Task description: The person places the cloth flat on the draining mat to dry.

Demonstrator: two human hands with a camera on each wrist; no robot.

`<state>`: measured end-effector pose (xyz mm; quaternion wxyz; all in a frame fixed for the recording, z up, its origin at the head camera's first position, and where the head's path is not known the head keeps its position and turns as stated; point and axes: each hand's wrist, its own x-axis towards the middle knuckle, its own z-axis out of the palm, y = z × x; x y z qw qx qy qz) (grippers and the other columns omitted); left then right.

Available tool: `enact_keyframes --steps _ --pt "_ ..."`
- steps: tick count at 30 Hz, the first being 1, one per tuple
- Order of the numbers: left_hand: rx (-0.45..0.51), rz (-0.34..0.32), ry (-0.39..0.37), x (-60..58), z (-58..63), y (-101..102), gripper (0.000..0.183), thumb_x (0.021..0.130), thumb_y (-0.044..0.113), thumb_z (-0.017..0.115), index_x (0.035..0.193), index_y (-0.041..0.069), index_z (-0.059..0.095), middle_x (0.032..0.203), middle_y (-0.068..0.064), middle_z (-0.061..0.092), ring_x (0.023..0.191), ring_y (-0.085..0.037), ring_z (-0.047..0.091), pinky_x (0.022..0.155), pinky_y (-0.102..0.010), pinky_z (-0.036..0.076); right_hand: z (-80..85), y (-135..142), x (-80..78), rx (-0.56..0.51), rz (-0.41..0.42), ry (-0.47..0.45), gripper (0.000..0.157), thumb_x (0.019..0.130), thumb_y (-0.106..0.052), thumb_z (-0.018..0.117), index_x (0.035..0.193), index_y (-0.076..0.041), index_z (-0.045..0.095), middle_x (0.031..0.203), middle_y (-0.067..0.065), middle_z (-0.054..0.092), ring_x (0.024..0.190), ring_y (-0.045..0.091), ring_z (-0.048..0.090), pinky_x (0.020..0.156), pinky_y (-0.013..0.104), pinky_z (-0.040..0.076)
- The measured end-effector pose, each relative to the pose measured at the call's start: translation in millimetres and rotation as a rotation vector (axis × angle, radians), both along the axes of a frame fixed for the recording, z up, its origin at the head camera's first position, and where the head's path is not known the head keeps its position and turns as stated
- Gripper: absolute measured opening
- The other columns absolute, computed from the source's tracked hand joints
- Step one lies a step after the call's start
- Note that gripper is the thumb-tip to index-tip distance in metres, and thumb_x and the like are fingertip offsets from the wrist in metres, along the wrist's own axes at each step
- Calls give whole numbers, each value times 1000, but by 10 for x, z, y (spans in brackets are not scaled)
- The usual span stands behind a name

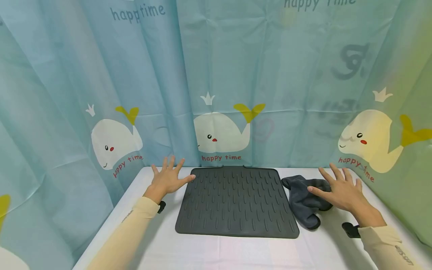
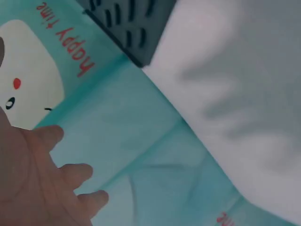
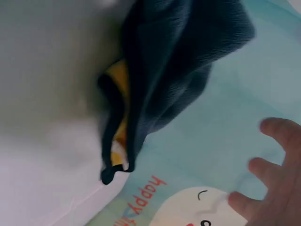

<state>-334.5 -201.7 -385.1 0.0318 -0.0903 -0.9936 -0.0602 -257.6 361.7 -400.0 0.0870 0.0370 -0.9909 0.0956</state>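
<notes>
A dark grey ribbed rubber mat (image 1: 236, 202) lies flat on the white table. My left hand (image 1: 167, 180) is spread with fingers apart, its thumb overlapping the mat's far left corner in the head view; it holds nothing. To the right of the mat lies a crumpled dark grey cloth (image 1: 300, 198) with black edging. In the right wrist view a yellow patch shows inside a fold of the cloth (image 3: 164, 61). My right hand (image 1: 344, 191) is spread too, overlapping the cloth's right side in the head view, with nothing in its grasp.
A white table (image 1: 222, 251) carries the mat and cloth. Blue-green curtains (image 1: 229, 75) with whale prints surround it at the back and both sides. Both wrists wear black straps, and the sleeves (image 1: 131, 225) are beige.
</notes>
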Motion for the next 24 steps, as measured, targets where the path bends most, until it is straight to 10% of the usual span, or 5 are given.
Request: enact_keyframes --steps 9,24 --pt "161 -65 -51 106 -41 262 82 99 67 48 163 18 31 165 -22 31 154 -48 24 114 -80 9 24 -262 -27 -48 59 1 82 89 -57 70 143 2 52 151 37 32 131 66 32 94 82 33" --pt "462 -36 67 144 -366 382 41 98 37 69 129 11 69 127 -12 70 117 -34 66 94 -53 53 -84 -545 -188 -244 30 -37 72 98 -43 66 146 7 47 146 42 36 126 65 36 94 78 38"
